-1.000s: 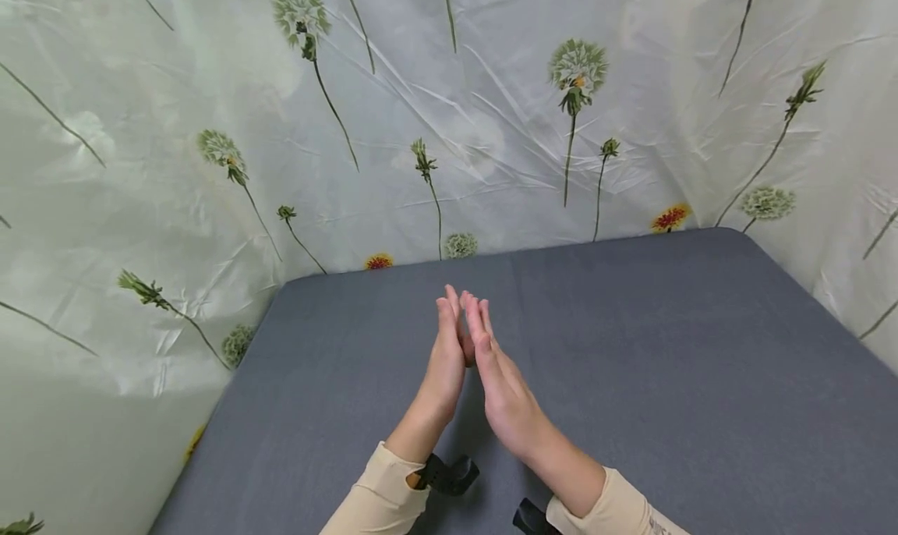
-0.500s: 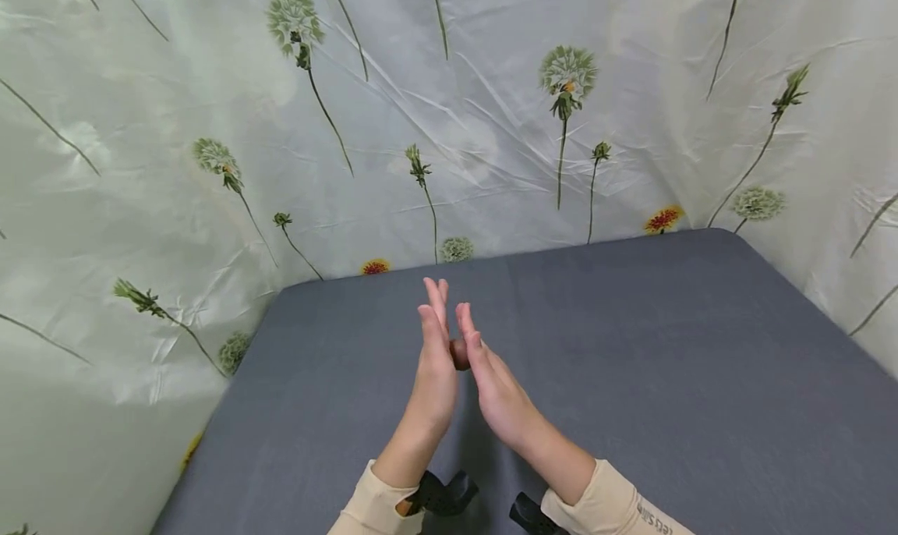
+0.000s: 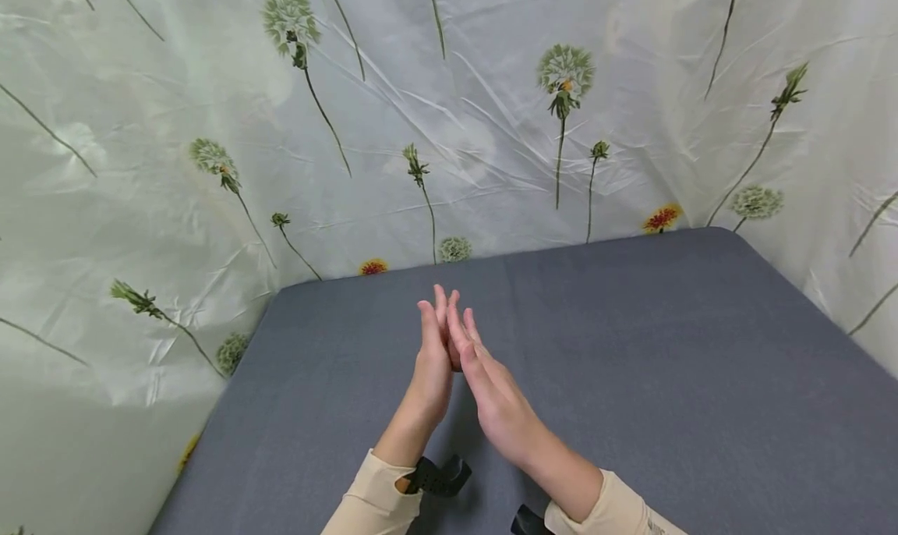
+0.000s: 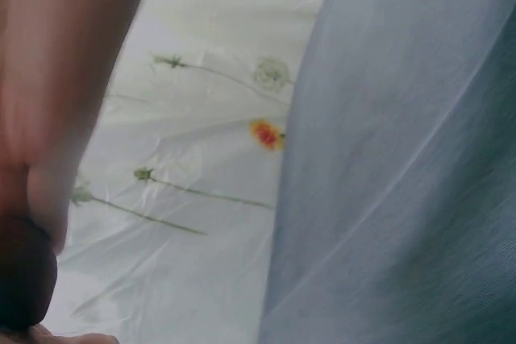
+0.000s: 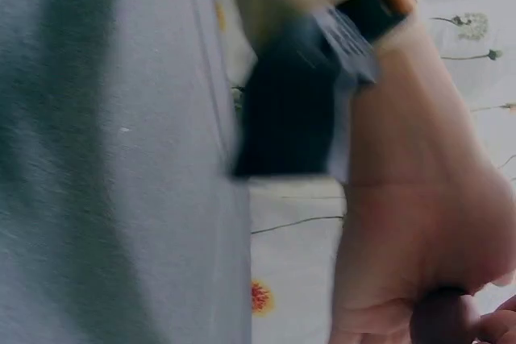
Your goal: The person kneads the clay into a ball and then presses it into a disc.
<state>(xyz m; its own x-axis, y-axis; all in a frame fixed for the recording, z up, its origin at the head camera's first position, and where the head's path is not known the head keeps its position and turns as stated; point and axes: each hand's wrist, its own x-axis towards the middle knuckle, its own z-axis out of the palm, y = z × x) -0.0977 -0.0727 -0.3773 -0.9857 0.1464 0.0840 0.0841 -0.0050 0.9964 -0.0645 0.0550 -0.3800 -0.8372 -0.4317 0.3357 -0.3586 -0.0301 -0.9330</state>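
Observation:
Between my two palms sits a small brown ball, mostly covered by the hands in the head view. My left hand presses it from the left with straight fingers pointing up and away. From the other side my right hand lies flat against it, its fingers also straight and close to the left fingertips. The left wrist view shows the ball dark at the lower left corner. In the right wrist view the ball touches the palm at the bottom. What it is made of I cannot tell.
Both hands are held above a grey cloth-covered table. A pale sheet printed with dandelions hangs behind and beside it. Black wrist straps with camera mounts stick out below the beige sleeves.
My palms slide against each other around the ball: the left hand reached ahead half a second ago, and now the right hand has come forward. The ball is more hidden than it was then.

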